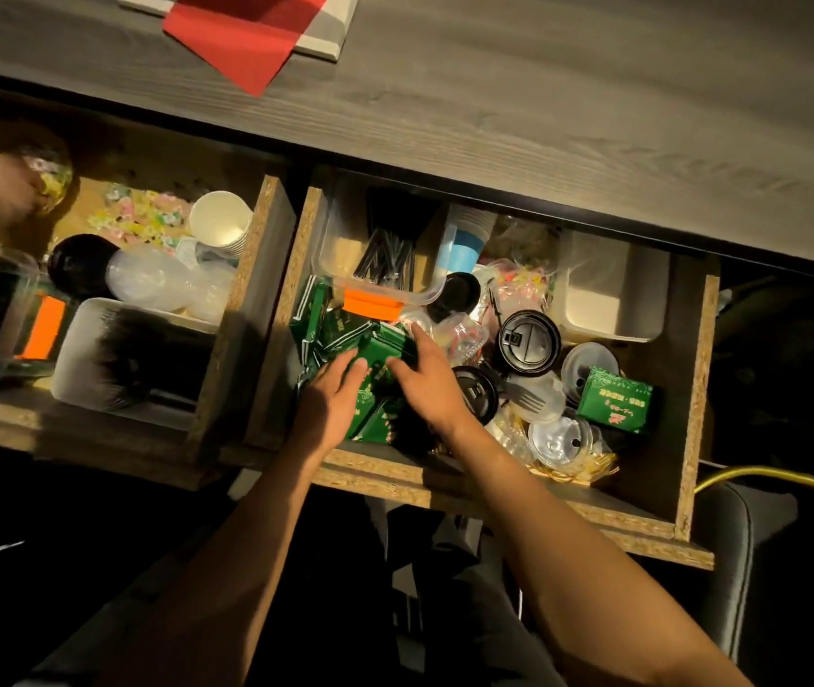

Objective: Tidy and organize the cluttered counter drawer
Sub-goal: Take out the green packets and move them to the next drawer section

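Under grey countertop (pixel 593 91), open drawer (pixel 494 493)

The single head view looks steeply down from close above the person's forearms, tilted clockwise, onto the open drawer (pixel 692 404) beyond the hands, with the counter (pixel 543 101) farther ahead across the frame's top.

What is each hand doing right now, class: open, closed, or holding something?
Left hand: open, fingers laid flat on the green packets.
Right hand: open, fingers spread over the same green packets, gripping nothing visible.
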The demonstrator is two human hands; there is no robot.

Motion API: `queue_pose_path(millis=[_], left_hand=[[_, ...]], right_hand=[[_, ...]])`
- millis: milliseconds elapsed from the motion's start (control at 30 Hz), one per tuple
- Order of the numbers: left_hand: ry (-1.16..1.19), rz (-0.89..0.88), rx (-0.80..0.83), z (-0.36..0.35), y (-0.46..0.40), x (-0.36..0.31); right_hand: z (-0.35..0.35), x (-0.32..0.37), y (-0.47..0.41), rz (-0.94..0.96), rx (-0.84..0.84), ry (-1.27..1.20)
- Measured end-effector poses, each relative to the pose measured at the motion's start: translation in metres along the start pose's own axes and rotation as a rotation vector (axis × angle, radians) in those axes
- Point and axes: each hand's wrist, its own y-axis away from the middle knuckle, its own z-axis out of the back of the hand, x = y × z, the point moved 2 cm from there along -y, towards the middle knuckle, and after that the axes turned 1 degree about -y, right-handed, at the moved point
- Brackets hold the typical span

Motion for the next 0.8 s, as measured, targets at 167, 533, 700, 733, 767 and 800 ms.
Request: queue_pose_path(millis=[167,533,700,733,767,800], left_hand=[[-0.141,0.013,0.055,0.013,-0.007,0.007],[-0.031,-0.144,0.173,0.044,0.0,-0.017],[0.077,-0.204,0.182,0.054,0.002,-0.057],[0.12,-0.205,0.18,0.057,0.0,-0.064],[0.158,-0.207,0.194,0.06,-0.001,-0.069],[0.2,-0.209,0.214,0.063,-0.001,-0.075]], right_hand=[[-0.007,-0.01,-0.016,-0.017,-0.007,0.411],[0.013,0.008,0.013,0.054,-0.046,-0.242],[0.029,0.044,0.015,0.189,-0.043,-0.331],[0.031,0.05,0.014,0.195,-0.042,-0.357],[0.033,0.056,0.012,0.196,-0.047,-0.375],[0.035,0.062,0.012,0.193,-0.056,-0.379]])
